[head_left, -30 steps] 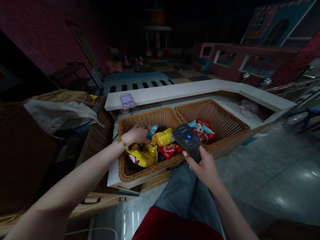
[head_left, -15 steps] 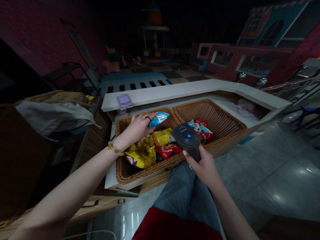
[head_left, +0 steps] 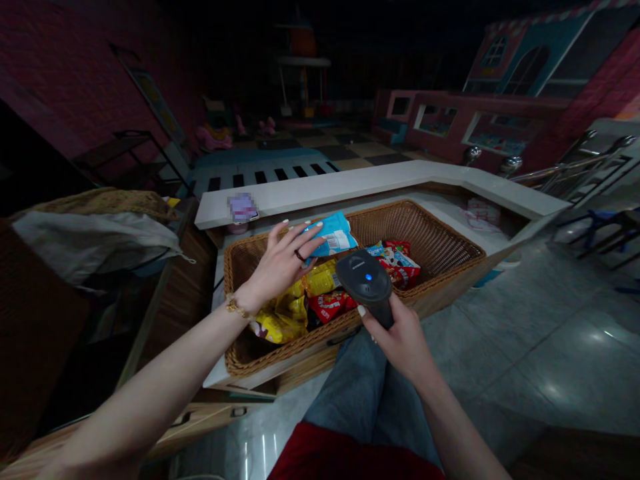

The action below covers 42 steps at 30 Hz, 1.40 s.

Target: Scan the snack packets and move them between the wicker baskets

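Note:
My left hand [head_left: 283,263] holds a blue snack packet [head_left: 330,235] in its fingertips, above the near wicker basket [head_left: 240,267]. My right hand [head_left: 403,343] grips a black handheld barcode scanner [head_left: 365,283] with a small blue light, just in front of the basket's rim. Yellow chip bags [head_left: 283,321] and a red snack bag [head_left: 327,305] lie in the basket under my hands. Colourful snack packets [head_left: 397,265] lie further right, partly hidden by the scanner.
A white counter top [head_left: 350,183] curves around the basket's far side, with a blurred object [head_left: 243,208] on it. A cloth-covered bundle [head_left: 90,243] sits left. Metal railings [head_left: 575,167] stand right. My denim-clad lap lies below.
My left hand has lifted the blue packet up out of the bags and turned it, showing more of it. The scanner stays in my right hand, and the view has shifted slightly.

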### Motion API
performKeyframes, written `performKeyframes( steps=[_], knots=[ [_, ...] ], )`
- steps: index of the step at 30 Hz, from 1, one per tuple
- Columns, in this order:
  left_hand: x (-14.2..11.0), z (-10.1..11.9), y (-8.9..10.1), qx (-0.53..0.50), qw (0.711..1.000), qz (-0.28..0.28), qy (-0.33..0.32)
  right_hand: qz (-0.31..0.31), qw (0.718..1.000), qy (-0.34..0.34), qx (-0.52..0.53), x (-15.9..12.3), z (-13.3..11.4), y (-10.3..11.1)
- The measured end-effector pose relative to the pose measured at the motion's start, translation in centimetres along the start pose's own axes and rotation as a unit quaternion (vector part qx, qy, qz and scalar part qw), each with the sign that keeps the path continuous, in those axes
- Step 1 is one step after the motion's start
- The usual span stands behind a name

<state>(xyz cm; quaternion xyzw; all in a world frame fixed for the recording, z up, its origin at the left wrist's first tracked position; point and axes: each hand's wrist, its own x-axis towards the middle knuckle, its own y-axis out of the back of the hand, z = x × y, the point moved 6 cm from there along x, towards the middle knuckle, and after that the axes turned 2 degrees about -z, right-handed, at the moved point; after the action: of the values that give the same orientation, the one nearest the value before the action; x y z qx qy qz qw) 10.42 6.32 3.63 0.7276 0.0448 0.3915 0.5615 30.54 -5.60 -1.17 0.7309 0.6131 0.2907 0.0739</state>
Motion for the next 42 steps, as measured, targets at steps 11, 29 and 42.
performKeyframes(
  steps=[11,29,42],
  knots=[
    [-0.27,0.04,0.53,-0.021,1.0,0.01,0.003,-0.007,1.0,0.003,0.005,0.02,-0.14,0.14],
    [-0.67,0.48,0.74,0.074,0.993,0.065,-0.059,-0.014,1.0,0.01,0.008,0.3,-0.3,-0.07],
    [-0.74,0.52,0.73,0.069,0.994,0.054,-0.06,-0.024,0.999,-0.01,0.027,0.27,-0.29,0.01]
  ],
)
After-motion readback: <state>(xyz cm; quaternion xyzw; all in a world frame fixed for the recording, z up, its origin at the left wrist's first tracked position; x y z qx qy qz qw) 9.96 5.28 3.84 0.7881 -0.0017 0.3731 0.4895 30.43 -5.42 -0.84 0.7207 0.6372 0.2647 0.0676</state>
